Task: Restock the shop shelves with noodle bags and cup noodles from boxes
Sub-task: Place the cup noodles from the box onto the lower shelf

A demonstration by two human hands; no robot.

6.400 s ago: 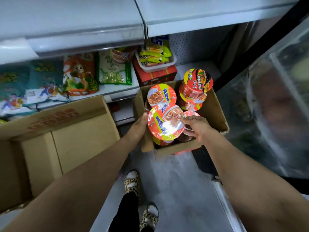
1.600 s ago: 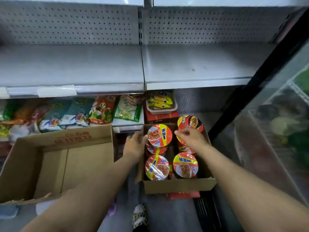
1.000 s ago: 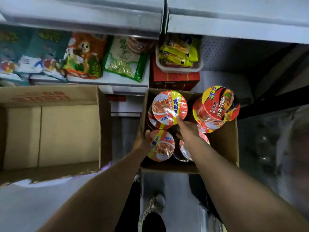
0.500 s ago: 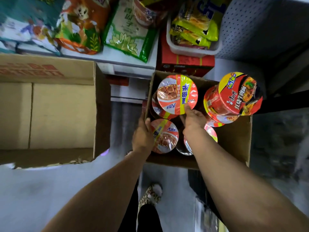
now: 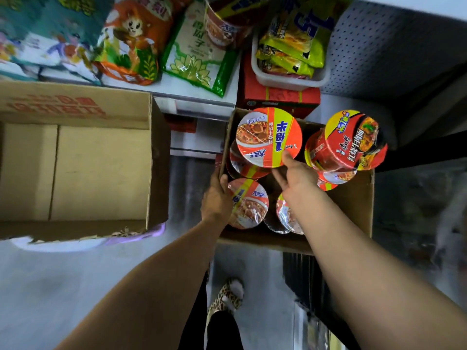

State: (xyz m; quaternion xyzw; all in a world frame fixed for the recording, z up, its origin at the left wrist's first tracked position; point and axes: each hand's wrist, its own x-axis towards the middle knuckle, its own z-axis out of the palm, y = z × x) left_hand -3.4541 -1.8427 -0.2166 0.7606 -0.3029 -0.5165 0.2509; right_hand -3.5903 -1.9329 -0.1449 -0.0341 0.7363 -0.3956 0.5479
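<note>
A cardboard box [image 5: 353,205] stands open on the floor in front of the lowest shelf [image 5: 202,102], and it holds the cup noodles. At its far left corner is a stack topped by an orange-lidded cup [image 5: 269,136]. At the far right a stack of red cups [image 5: 351,142] leans to the right, past the box wall. Two more cups lie lower in the near half: one with an orange and yellow lid [image 5: 250,205] by the left wall, and another [image 5: 286,218] partly hidden under the right forearm. The left hand [image 5: 217,198] holds the left wall of the box. Its grip is clamped on the cardboard, with the thumb hooked over the edge against the near-left cup and the fingers outside. The right hand [image 5: 297,173] reaches in from the near side. Its thumb tip touches the near edge of the orange-lidded cup's lid and its fingers point below that rim. Whether this grip is together on the cup or apart I cannot tell. To the left a larger cardboard box [image 5: 101,173] also stands open on the floor. On the shelf lie an orange snack bag [image 5: 134,44] and a green bag [image 5: 197,54]. Right of them, a white tray [image 5: 290,83] of yellow noodle bags [image 5: 290,44] sits on a red carton [image 5: 278,98]. A foot in a leopard-print slipper [image 5: 227,296] shows on the floor between the arms.
</note>
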